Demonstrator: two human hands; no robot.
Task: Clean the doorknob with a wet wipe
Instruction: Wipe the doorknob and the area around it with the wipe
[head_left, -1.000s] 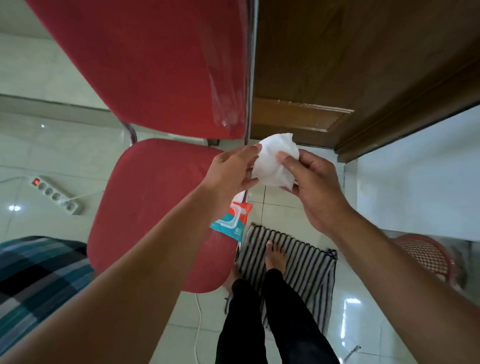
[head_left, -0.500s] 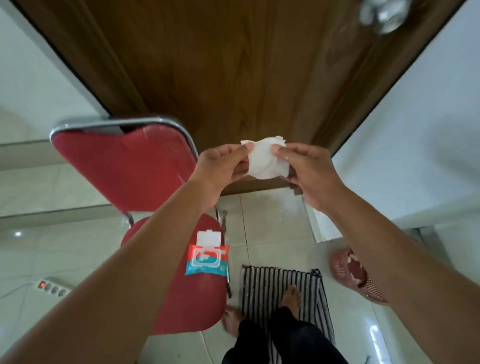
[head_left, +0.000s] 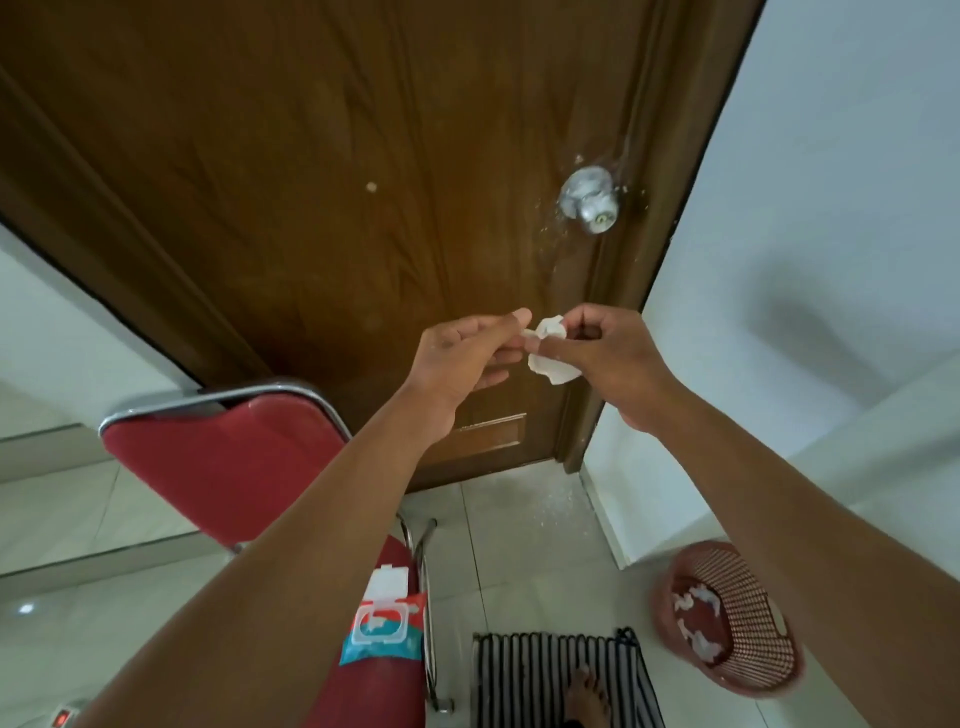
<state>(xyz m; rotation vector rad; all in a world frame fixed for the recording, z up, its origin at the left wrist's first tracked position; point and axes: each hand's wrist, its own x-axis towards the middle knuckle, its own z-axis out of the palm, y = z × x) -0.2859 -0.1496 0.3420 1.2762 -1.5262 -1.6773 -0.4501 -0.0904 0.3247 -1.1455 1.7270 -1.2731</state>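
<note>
- Nearest: a soft pack of wet wipes (head_left: 387, 621), its white flip lid up, lay on the red padded chair (head_left: 228, 462).
- Both hands pinched 1 crumpled white wet wipe (head_left: 549, 353) — left hand (head_left: 462, 358) at its edge, right hand (head_left: 602, 348) bunching the rest.
- Farthest: the round silver doorknob (head_left: 589, 200) sat on the brown wooden door (head_left: 311, 182), dusty-looking, well above the wipe.
- I'd spread the wipe flat first, then wrap it round the knob.

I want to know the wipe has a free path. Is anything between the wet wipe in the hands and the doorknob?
Nothing visible does. The wet wipe, pinched between the left hand and right hand, sits below the doorknob, with only bare door between them. The red chair stands off to the left.
</note>
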